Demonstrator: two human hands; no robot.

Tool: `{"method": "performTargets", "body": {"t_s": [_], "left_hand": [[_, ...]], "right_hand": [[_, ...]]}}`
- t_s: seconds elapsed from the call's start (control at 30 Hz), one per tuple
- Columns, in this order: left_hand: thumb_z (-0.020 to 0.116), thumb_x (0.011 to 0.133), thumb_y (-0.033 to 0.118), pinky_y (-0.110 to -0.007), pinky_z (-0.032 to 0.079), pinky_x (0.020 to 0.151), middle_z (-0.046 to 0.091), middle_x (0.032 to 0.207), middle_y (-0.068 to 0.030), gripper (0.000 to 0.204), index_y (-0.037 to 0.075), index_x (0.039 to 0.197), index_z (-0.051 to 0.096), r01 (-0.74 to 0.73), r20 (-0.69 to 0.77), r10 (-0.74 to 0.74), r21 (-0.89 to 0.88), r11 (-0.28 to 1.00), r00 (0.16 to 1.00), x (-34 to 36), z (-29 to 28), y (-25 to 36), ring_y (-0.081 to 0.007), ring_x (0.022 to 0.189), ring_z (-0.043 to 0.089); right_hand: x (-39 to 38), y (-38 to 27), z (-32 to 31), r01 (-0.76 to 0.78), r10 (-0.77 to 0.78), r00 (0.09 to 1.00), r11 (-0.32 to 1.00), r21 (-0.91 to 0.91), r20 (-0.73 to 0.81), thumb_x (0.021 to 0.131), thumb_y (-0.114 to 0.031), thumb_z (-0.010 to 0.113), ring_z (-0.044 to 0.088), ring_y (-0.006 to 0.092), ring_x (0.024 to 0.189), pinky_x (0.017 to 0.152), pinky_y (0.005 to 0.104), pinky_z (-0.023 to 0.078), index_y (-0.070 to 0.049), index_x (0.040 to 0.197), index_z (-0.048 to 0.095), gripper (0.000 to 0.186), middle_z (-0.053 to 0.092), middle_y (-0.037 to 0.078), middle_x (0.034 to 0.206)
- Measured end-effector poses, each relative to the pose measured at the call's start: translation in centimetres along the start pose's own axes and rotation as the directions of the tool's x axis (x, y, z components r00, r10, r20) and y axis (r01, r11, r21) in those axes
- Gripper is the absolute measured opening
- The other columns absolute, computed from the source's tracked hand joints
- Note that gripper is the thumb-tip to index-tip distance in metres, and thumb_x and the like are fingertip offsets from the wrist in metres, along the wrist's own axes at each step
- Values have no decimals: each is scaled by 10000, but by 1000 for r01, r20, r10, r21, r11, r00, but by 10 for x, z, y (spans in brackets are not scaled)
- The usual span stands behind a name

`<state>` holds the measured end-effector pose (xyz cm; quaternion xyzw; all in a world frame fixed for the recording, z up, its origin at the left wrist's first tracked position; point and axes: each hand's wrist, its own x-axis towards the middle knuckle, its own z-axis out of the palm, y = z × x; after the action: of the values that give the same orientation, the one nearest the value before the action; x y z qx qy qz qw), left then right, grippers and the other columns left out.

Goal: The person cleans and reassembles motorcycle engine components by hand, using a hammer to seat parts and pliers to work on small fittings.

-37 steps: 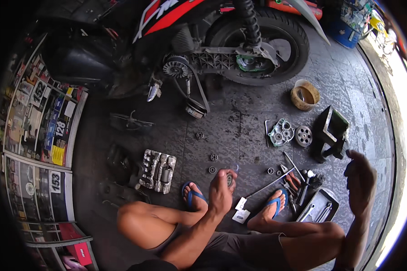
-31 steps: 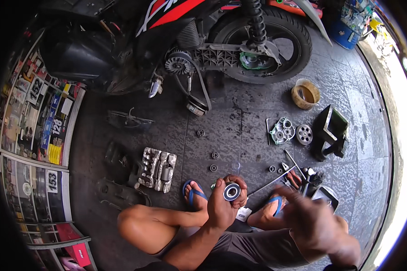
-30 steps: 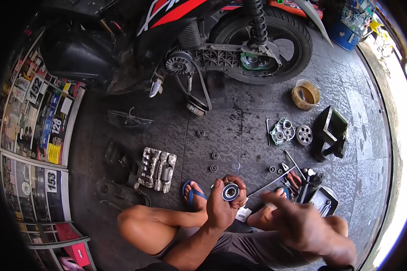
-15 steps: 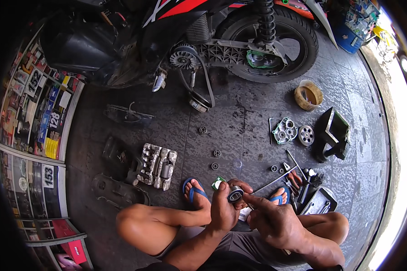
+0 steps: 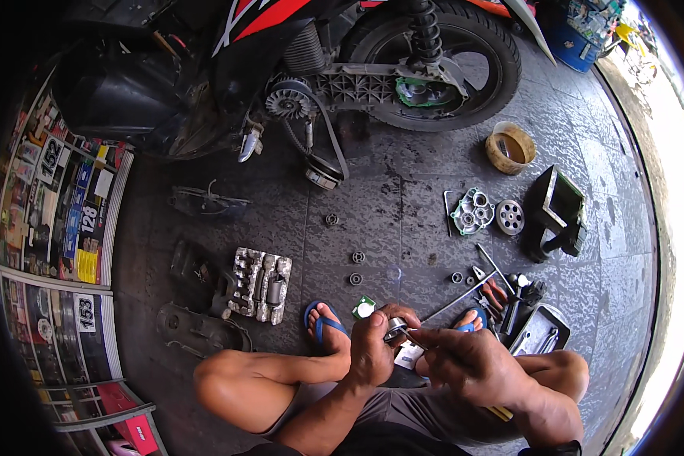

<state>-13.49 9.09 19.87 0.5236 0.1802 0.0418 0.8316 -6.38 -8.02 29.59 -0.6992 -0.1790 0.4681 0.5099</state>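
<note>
My left hand [image 5: 376, 342] grips a small round bearing [image 5: 395, 329], tilted up between thumb and fingers. My right hand [image 5: 471, 365] is closed around a thin metal tool [image 5: 416, 339], its tip at the bearing; a yellow piece, perhaps its handle, shows below that hand. A small green-and-white packet [image 5: 363, 308] lies just beyond my left hand. Several loose bearings [image 5: 356, 279] lie on the tiled floor [image 5: 410, 197]. A T-handle wrench [image 5: 456, 304], pliers [image 5: 494, 296] and a metal tray of spanners [image 5: 539, 334] are beside my right foot.
A scooter [image 5: 387, 91] with an exposed belt drive stands ahead. A casing [image 5: 473, 209], drilled disc [image 5: 509, 217], dark angular container [image 5: 555, 205] and tan tub [image 5: 509, 148] sit at the right. A toolkit [image 5: 258, 281], dark parts [image 5: 197, 327] and a glass display case [image 5: 68, 213] are at the left.
My right hand has swung from the right into the middle to meet the bearing, a thin tool now showing in it. My left hand has tipped the bearing over.
</note>
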Motion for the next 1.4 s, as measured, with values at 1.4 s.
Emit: {"method": "performTargets", "body": {"t_s": [1.4], "left_hand": [[480,1050,540,-264,371,537,503,638,17,509,70,953,650,422,-11,-494,-504,754,869,7,-6,-43,-99,531,454]], "right_hand": [[48,72,35,23,-21,901,1000,-1,-433,991,-66,575,771,261,818,745,330,572,40,1321,575,346,761,204,891]]}}
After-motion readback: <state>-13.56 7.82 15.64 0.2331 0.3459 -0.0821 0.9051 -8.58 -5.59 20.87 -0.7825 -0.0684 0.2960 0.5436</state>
